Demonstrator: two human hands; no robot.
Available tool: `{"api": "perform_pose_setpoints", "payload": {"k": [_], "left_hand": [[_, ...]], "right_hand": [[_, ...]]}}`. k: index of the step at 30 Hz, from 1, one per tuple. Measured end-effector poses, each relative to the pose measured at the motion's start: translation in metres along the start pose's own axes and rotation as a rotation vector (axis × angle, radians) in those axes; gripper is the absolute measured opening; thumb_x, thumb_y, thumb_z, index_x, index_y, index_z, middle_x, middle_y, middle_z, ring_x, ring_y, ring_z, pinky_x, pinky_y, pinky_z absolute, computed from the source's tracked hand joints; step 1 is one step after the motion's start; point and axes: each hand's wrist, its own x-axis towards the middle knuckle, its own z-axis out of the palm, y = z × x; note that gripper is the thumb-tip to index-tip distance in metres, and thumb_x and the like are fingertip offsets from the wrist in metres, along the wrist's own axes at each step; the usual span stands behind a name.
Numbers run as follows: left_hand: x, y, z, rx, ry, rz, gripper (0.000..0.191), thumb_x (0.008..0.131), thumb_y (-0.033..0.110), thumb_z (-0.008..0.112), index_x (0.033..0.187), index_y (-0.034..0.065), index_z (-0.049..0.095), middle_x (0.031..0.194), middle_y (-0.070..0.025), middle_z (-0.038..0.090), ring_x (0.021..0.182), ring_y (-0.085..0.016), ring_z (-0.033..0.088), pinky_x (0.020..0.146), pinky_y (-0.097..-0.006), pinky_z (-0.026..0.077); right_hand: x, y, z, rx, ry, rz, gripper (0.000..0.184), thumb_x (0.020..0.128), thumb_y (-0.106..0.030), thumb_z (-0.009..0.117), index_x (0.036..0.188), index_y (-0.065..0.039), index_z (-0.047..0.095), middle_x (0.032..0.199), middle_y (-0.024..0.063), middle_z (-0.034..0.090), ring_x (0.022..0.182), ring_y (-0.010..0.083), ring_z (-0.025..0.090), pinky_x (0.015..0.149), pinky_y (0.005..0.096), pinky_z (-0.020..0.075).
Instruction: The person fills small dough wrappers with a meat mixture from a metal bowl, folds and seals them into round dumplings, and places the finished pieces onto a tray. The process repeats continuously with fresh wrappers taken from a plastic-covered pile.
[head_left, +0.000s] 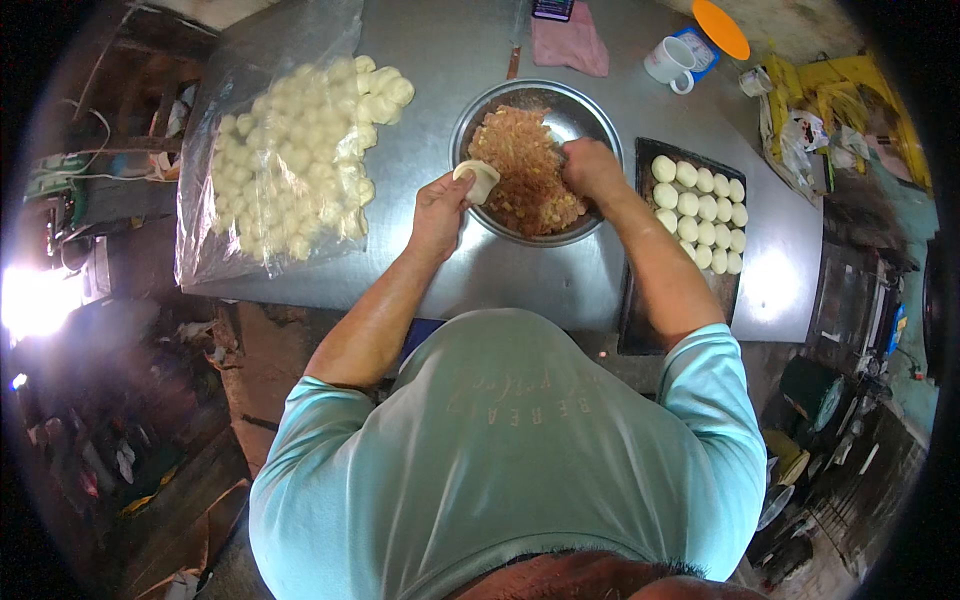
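Note:
My left hand (439, 214) pinches a flattened piece of pale dough (478, 180) between thumb and fingers, over the near left rim of a steel bowl (459, 142). Inside the bowl is a mound of minced filling (517, 161) with small yellowish bits. My right hand (592, 171) reaches into the bowl at the right of the filling. Its fingers are curled around a grey utensil, mostly hidden by the hand and the filling. Right of the bowl, a dark baking tray (637, 300) carries rows of round white dough balls (705, 208), partly behind my right forearm.
Many dough pieces (292, 165) lie under a clear plastic sheet (196, 225) on the left of the metal table (420, 45). Behind the bowl are a pink cloth (570, 41) and a phone (553, 7). A white mug (669, 61) stands beside a blue scale with an orange pan (720, 28).

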Motion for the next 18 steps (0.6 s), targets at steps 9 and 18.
{"api": "perform_pose_setpoints", "payload": {"k": [9,18], "left_hand": [[0.01,0.004,0.006,0.151,0.02,-0.053,0.026,0.103,0.017,0.065,0.118,-0.002,0.071,0.12,-0.0107,0.072,0.099,-0.015,0.07,0.087,-0.0291,0.056],[0.059,0.031,0.065,0.807,0.074,0.327,0.03,0.1,0.028,0.065,0.114,0.0039,0.076,0.094,-0.0146,0.078,0.089,-0.026,0.074,0.083,-0.0383,0.055]], "right_hand": [[-0.02,-0.003,0.0,0.201,0.153,-0.04,0.025,0.087,-0.015,0.062,0.106,-0.013,0.078,0.101,0.0225,0.073,0.099,0.0423,0.07,0.089,0.0517,0.0545],[-0.064,-0.008,-0.05,0.146,0.273,-0.021,0.021,0.086,-0.014,0.06,0.097,-0.009,0.077,0.096,0.0224,0.072,0.095,0.0432,0.069,0.088,0.0528,0.0543]]}}
